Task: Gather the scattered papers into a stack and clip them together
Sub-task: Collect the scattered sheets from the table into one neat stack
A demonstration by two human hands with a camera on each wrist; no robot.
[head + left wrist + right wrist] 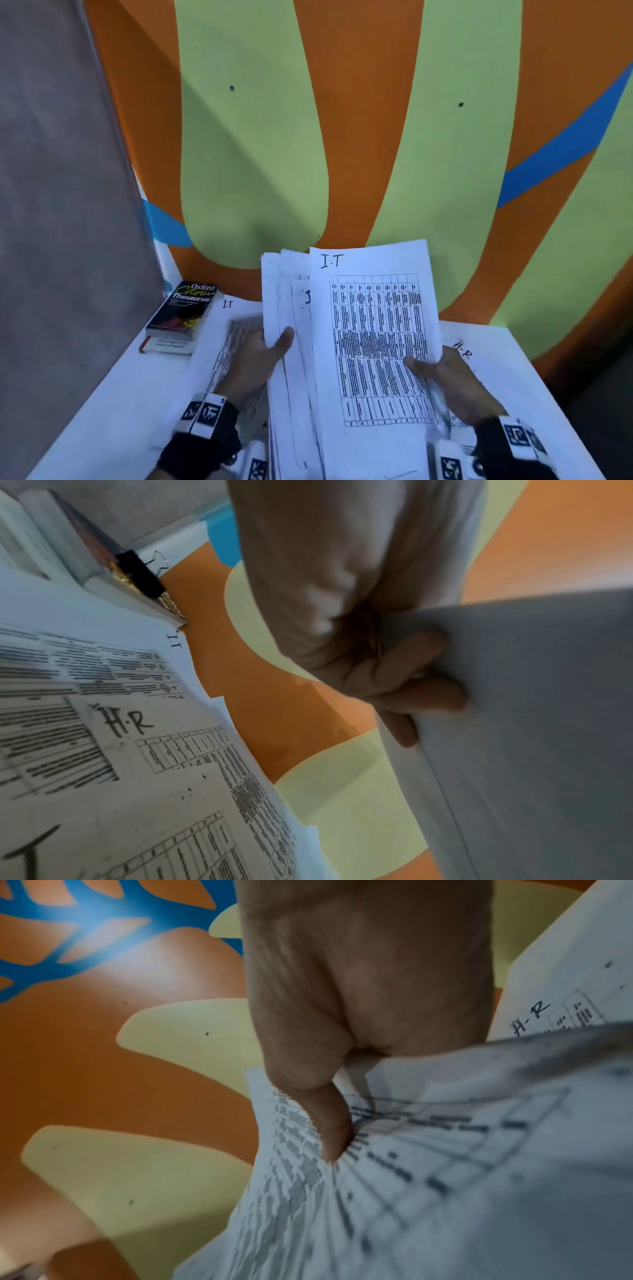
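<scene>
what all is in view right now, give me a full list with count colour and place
held papers: several, white with printed tables, top one marked I.T, raised in both hands
papers on table: several, white, some marked H.R or I.T, spread flat
Oxford thesaurus: one, dark cover, on a second book, table's left rear
binder clip: one, black, on the books
table: one, white
wall: orange, green, blue
left hand: grips stack's left edge
right hand: grips right edge

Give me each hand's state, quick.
Left hand: grips the left edge of the fanned white printed papers.
Right hand: grips their right edge.
</scene>
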